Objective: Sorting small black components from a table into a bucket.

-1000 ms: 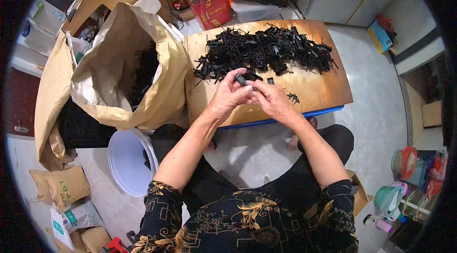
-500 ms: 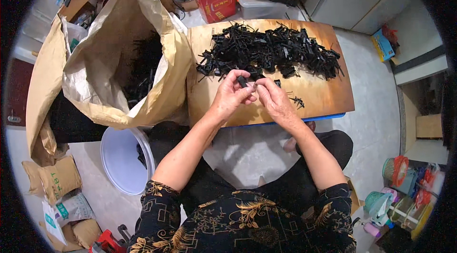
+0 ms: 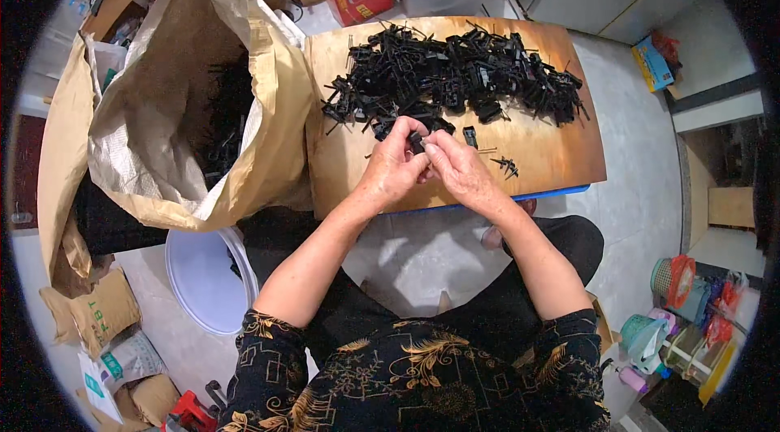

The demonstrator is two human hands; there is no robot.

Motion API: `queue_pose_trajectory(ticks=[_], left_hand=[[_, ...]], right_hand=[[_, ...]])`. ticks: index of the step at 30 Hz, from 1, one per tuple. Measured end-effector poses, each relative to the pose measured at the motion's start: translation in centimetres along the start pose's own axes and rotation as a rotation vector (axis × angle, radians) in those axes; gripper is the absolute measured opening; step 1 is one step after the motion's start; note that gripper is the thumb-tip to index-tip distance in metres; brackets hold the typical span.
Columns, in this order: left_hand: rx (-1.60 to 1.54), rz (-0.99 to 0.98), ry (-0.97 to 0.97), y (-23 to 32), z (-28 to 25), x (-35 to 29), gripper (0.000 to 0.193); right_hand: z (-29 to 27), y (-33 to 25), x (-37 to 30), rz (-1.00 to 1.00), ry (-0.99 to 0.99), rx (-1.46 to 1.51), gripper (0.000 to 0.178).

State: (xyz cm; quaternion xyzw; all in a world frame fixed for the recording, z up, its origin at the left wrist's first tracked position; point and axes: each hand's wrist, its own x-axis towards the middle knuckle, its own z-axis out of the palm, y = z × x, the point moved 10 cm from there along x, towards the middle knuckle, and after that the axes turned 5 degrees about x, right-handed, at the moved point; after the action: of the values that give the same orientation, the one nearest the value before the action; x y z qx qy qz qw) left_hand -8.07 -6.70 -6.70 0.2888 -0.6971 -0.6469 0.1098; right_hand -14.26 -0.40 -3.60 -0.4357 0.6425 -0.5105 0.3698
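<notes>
1. Big paper sack (image 3: 280,144), left of the counter (image 3: 569,164): mouth wide open, dark parts (image 3: 231,119) inside. Can't tell if they're finished or waiting.
2. White bucket (image 3: 199,286), left of the counter and closer to the person: a few dark bits at its right side, so not much in there from what shows.
3. Left hand (image 3: 396,166), over the counter's near side: fingers curled around a small black piece (image 3: 417,142). That one's in hand, so I'd call it unfinished.
4. Right hand (image 3: 457,168), same side of the counter: fingertips pinched narrow on the piece's end.
5. Black pile (image 3: 463,75), across the counter's far half: loads left, I'd guess.
6. Loose black part (image 3: 470,136) and little spiky cluster (image 3: 507,166), counter's near side, apart from the pile.
</notes>
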Motion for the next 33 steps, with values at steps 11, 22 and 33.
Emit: queue_pose_trajectory(ticks=[11,22,33], left_hand=[[0.389,0.182,0.160,1.8,-1.1,-0.7,0.026],[-0.678,0.033,0.014,3.0,-1.4,-1.2,0.029],[-0.738,-0.023,-0.339,3.1,3.1,-2.7,0.042]], right_hand=[[0.5,1.8,0.8,-0.084,0.089,-0.097,0.017],[-2.5,1.2,-0.6,0.045,0.106,0.268,0.021],[-2.4,0.3,-1.6,0.029,0.014,0.432,0.015]])
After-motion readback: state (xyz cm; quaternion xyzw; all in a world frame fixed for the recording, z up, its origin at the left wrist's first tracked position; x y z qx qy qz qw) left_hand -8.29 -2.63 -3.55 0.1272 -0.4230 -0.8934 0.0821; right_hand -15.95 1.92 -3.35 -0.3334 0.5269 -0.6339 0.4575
